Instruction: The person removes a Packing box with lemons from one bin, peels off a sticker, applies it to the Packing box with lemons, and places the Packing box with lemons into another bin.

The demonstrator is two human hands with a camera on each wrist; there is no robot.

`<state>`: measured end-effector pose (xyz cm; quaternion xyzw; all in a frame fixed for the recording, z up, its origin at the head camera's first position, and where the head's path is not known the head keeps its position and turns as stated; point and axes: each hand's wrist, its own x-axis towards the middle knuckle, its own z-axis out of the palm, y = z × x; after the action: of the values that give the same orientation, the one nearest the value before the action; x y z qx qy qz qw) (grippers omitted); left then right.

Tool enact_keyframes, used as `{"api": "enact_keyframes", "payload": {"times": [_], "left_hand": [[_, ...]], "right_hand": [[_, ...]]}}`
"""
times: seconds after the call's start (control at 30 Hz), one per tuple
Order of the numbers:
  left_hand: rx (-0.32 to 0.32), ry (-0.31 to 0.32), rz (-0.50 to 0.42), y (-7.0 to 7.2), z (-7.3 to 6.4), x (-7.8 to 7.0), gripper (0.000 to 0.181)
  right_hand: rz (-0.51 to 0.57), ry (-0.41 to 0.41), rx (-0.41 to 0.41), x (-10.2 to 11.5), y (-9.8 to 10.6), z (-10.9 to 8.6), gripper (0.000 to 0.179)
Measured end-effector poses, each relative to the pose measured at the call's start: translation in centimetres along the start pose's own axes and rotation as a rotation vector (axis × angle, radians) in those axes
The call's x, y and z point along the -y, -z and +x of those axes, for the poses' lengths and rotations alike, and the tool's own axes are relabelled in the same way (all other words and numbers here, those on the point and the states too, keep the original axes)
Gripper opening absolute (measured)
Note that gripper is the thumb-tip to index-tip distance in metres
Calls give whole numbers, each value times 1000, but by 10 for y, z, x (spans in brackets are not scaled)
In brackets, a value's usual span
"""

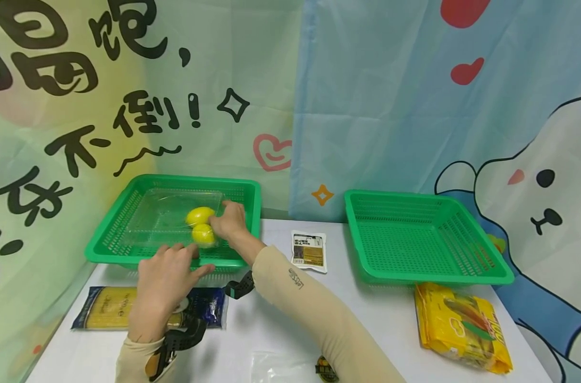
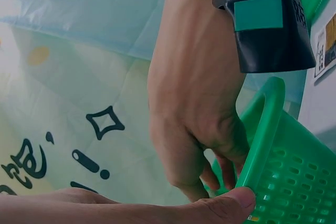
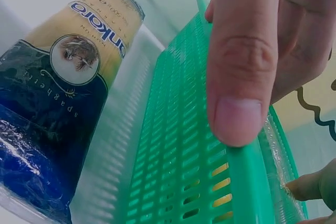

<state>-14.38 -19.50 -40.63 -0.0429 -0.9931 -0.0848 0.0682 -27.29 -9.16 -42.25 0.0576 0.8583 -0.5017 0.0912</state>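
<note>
Two lemons (image 1: 200,217) show at the right end of a clear plastic box (image 1: 163,213) in the left green basket (image 1: 113,252). My right hand (image 1: 230,221) reaches over the basket's right side and grips the box's right end beside the lemons. In the left wrist view, this right hand (image 2: 197,98) points down behind the rim, its fingertips partly hidden. My left hand (image 1: 166,276) is at the front rim, its fingers reaching over it. The right wrist view shows the left thumb (image 3: 241,87) against the basket rim (image 3: 247,177).
A spaghetti packet (image 1: 110,308) lies before the left basket, partly behind my left arm. A small white-and-brown sachet (image 1: 309,250) lies between the baskets. A second green basket (image 1: 429,239) stands right, with a yellow packet (image 1: 462,330) in front. Clear plastic bag (image 1: 276,367) lies at the front.
</note>
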Motion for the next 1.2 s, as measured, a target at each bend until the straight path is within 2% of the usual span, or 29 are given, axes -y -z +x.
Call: {"api": "enact_keyframes", "payload": {"times": [0.23, 0.7, 0.97, 1.2], "left_hand": [[20, 3, -7, 1, 0, 0, 42], [35, 8, -7, 1, 0, -2, 42], [48, 0, -14, 2, 0, -4, 42], [70, 1, -15, 3, -2, -3, 42]], "right_hand": [[25, -9, -10, 0, 5, -4, 54], [65, 28, -22, 5, 17, -12, 53], [149, 60, -3, 14, 40, -24, 53], [134, 87, -3, 18, 61, -34, 55]]}}
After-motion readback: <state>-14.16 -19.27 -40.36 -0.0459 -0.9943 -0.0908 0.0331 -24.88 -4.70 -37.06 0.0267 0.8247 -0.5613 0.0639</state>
